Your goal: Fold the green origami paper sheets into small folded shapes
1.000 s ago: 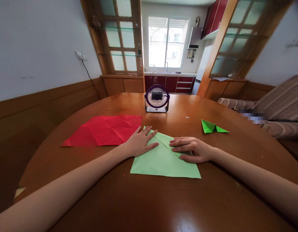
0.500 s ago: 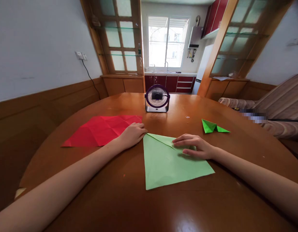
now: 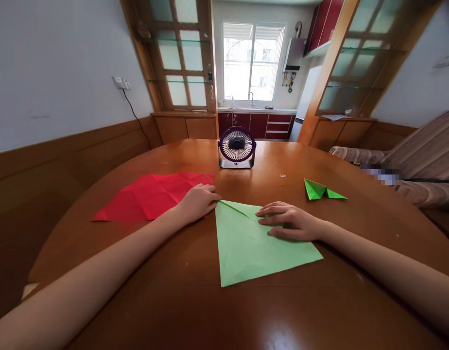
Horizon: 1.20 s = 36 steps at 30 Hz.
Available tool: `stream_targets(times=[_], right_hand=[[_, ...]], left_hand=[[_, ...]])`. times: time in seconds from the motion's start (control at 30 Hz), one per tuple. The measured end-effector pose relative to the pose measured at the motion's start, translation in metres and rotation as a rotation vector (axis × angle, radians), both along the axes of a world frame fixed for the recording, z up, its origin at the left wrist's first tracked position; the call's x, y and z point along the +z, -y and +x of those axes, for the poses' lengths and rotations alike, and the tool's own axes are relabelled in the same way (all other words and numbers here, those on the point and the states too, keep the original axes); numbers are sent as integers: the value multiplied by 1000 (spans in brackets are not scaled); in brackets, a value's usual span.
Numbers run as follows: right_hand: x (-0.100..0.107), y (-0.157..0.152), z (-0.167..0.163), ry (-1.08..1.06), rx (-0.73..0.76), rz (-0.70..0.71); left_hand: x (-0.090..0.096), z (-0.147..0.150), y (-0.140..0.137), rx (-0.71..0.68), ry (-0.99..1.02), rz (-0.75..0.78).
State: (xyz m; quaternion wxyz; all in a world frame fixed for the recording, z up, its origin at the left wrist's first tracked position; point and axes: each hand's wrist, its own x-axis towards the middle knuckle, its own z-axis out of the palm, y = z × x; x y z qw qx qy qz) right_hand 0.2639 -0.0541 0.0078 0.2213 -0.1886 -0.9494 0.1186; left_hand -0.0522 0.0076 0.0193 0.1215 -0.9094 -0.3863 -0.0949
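Note:
A sheet of light green paper point(image 3: 253, 257) lies on the table in front of me, with a narrow flap folded along its far edge. My left hand point(image 3: 198, 201) is closed at the paper's far left corner, its fingertips pinching that corner. Spread and nearly flat, the fingers of my right hand point(image 3: 288, 221) rest on the folded flap, covering part of the far edge. Under and beyond my left hand is a creased red sheet of paper point(image 3: 144, 197), partly hidden by the hand.
On the wooden table point(image 3: 166, 301), a small purple desk fan point(image 3: 236, 146) stands at the back. A folded bright green paper piece point(image 3: 315, 190) lies to the right. Past the table's right edge is a striped sofa point(image 3: 424, 155).
My right hand has slid slightly left along the folded flap, and its fingers lie flatter on it. My left hand stays at the corner.

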Motion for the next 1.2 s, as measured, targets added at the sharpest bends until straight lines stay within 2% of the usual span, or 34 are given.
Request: stream_targets(times=[0.17, 0.27, 0.33, 0.4, 0.47, 0.53, 0.67, 0.97, 1.2], right_hand=[[-1, 0, 1, -2, 4, 7], [-1, -1, 1, -2, -2, 12], [-1, -1, 1, 1, -6, 10], [-1, 0, 1, 5, -7, 9], [0, 0, 0, 9, -6, 8], [0, 0, 0, 16, -9, 6], [0, 0, 0, 20, -14, 8], [-1, 0, 0, 10, -8, 10], [-1, 1, -1, 6, -10, 10]], left_hand=[[-2, -3, -3, 90, 72, -36], [-1, -1, 1, 148, 119, -2], [-1, 5, 11, 126, 180, 34], [-2, 15, 23, 38, 246, 28], [-5, 26, 36, -65, 211, -61], [-10, 34, 44, -107, 129, -185], [-19, 37, 45, -94, 79, -349], [-19, 34, 40, -106, 60, -393], [-18, 34, 40, -129, 45, -366]])
